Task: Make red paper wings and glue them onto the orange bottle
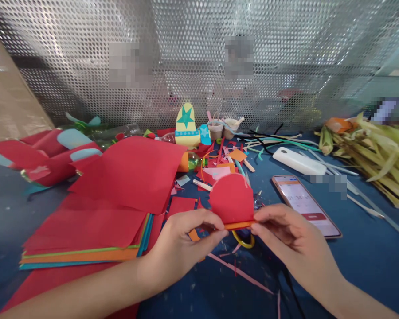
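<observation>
Between my two hands is a red paper piece [232,197] with a rounded top, held upright above the table. An orange paper strip [238,226] runs along its straight lower edge. My left hand [189,235] pinches the left end of that edge between thumb and fingers. At the right end, my right hand [286,235] pinches the strip and the red piece the same way. Below the strip shows a yellow ring handle [246,241], likely of scissors mostly hidden behind the paper.
Stacked coloured paper sheets [86,230] lie left. Paper scraps [219,170] and a yellow cutout with a green star [186,119] are behind. A phone [306,206], a white device [299,161] and dried husks [379,155] are right. A perforated metal panel [193,53] stands at the back.
</observation>
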Demonstrator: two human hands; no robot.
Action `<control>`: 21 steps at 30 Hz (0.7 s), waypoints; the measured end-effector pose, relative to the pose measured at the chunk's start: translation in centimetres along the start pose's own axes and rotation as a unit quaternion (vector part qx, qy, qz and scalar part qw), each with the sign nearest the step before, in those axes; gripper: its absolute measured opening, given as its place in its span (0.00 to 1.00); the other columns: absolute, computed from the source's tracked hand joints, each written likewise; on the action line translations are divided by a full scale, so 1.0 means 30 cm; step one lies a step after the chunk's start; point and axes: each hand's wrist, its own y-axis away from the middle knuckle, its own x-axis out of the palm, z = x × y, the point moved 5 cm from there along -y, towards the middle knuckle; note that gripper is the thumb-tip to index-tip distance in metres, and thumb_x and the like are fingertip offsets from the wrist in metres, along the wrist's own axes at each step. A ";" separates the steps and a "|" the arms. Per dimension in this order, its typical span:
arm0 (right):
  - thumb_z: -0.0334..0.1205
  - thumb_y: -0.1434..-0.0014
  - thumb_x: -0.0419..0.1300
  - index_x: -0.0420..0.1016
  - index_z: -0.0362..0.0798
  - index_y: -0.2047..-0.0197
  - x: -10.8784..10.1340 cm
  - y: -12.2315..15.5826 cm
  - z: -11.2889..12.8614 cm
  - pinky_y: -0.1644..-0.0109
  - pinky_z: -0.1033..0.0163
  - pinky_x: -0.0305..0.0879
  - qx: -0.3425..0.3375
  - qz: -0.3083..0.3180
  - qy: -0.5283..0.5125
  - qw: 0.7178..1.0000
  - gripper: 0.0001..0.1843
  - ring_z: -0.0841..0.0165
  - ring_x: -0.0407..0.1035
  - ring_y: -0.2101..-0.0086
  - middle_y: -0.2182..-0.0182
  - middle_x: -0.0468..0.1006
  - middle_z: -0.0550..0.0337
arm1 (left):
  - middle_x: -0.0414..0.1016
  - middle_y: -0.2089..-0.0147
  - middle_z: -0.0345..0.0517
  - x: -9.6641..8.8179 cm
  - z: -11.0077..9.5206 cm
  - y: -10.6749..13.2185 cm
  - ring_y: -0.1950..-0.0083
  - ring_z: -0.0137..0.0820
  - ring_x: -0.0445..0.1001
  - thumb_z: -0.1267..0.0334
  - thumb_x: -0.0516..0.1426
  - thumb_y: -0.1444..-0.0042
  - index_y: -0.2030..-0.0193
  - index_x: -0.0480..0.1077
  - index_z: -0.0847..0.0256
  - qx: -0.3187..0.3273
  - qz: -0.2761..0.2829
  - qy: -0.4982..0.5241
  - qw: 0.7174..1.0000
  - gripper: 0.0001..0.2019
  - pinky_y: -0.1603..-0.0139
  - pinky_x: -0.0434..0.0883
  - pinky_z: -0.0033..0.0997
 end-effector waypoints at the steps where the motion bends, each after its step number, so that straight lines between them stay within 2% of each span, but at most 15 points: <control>1: 0.39 0.41 0.59 0.71 0.52 0.60 -0.009 -0.008 -0.001 0.64 0.70 0.74 -0.004 0.005 0.027 1.000 0.05 0.71 0.76 0.68 0.65 0.78 0.61 | 0.76 0.74 0.40 -0.005 0.011 -0.005 0.73 0.25 0.74 0.72 0.60 0.48 0.72 0.72 0.61 -0.017 -0.011 0.014 1.000 0.04 0.71 0.72 0.21; 3: 0.44 0.39 0.57 0.68 0.52 0.58 -0.033 -0.030 -0.008 0.63 0.65 0.74 -0.025 0.009 0.138 0.990 0.08 0.68 0.76 0.66 0.63 0.78 0.58 | 0.75 0.73 0.40 -0.022 0.038 -0.020 0.73 0.26 0.74 0.70 0.59 0.48 0.71 0.70 0.61 -0.053 -0.050 0.059 0.996 0.03 0.71 0.73 0.22; 4: 0.47 0.39 0.56 0.68 0.51 0.60 -0.047 -0.041 -0.014 0.65 0.62 0.73 -0.043 0.004 0.225 0.973 0.09 0.66 0.75 0.68 0.65 0.77 0.57 | 0.75 0.73 0.40 -0.033 0.053 -0.030 0.73 0.26 0.75 0.69 0.60 0.49 0.71 0.70 0.61 -0.067 -0.072 0.086 0.991 0.02 0.71 0.74 0.22; 7: 0.60 0.40 0.49 0.63 0.51 0.71 -0.066 -0.058 -0.044 0.73 0.57 0.67 -0.099 -0.003 0.459 0.883 0.22 0.62 0.70 0.73 0.75 0.72 0.57 | 0.74 0.74 0.38 -0.061 0.106 -0.056 0.71 0.27 0.77 0.67 0.61 0.51 0.71 0.68 0.61 -0.114 -0.117 0.156 0.974 0.04 0.68 0.75 0.24; 8: 0.63 0.40 0.47 0.62 0.50 0.73 -0.063 -0.057 -0.060 0.73 0.56 0.67 -0.104 0.007 0.500 0.860 0.25 0.61 0.69 0.74 0.77 0.70 0.58 | 0.75 0.73 0.38 -0.066 0.124 -0.062 0.70 0.28 0.78 0.66 0.61 0.50 0.70 0.68 0.61 -0.131 -0.122 0.177 0.968 0.04 0.66 0.76 0.26; 10: 0.65 0.40 0.44 0.65 0.48 0.72 -0.049 -0.044 -0.080 0.73 0.55 0.67 -0.118 0.024 0.544 0.830 0.28 0.60 0.70 0.74 0.77 0.70 0.56 | 0.76 0.72 0.39 -0.075 0.154 -0.071 0.67 0.30 0.79 0.65 0.62 0.50 0.70 0.68 0.61 -0.155 -0.139 0.210 0.955 0.06 0.62 0.76 0.28; 13: 0.65 0.39 0.41 0.70 0.41 0.64 -0.016 -0.008 -0.083 0.70 0.52 0.70 -0.156 0.046 0.562 0.811 0.34 0.56 0.73 0.70 0.73 0.73 0.50 | 0.76 0.71 0.38 -0.079 0.187 -0.076 0.65 0.29 0.78 0.65 0.63 0.52 0.69 0.68 0.62 -0.183 -0.158 0.235 0.941 0.07 0.59 0.75 0.28; 16: 0.65 0.40 0.43 0.70 0.36 0.59 0.009 0.027 -0.085 0.66 0.48 0.72 -0.182 0.075 0.562 0.804 0.37 0.53 0.73 0.67 0.69 0.74 0.45 | 0.76 0.69 0.38 -0.077 0.204 -0.078 0.63 0.28 0.78 0.67 0.64 0.54 0.68 0.67 0.61 -0.189 -0.169 0.245 0.936 0.09 0.57 0.73 0.27; 18: 0.63 0.39 0.44 0.69 0.37 0.58 0.015 0.042 -0.096 0.66 0.48 0.72 -0.182 0.088 0.557 0.806 0.34 0.53 0.73 0.66 0.68 0.73 0.45 | 0.76 0.68 0.38 -0.074 0.209 -0.080 0.62 0.28 0.78 0.67 0.63 0.54 0.67 0.67 0.61 -0.183 -0.165 0.246 0.937 0.09 0.57 0.73 0.28; 21: 0.55 0.36 0.45 0.67 0.40 0.60 0.024 0.055 -0.099 0.68 0.51 0.73 -0.203 0.102 0.546 0.806 0.24 0.56 0.73 0.68 0.69 0.72 0.48 | 0.75 0.70 0.37 -0.075 0.209 -0.081 0.64 0.26 0.76 0.68 0.62 0.53 0.68 0.67 0.61 -0.167 -0.164 0.232 0.944 0.08 0.59 0.73 0.26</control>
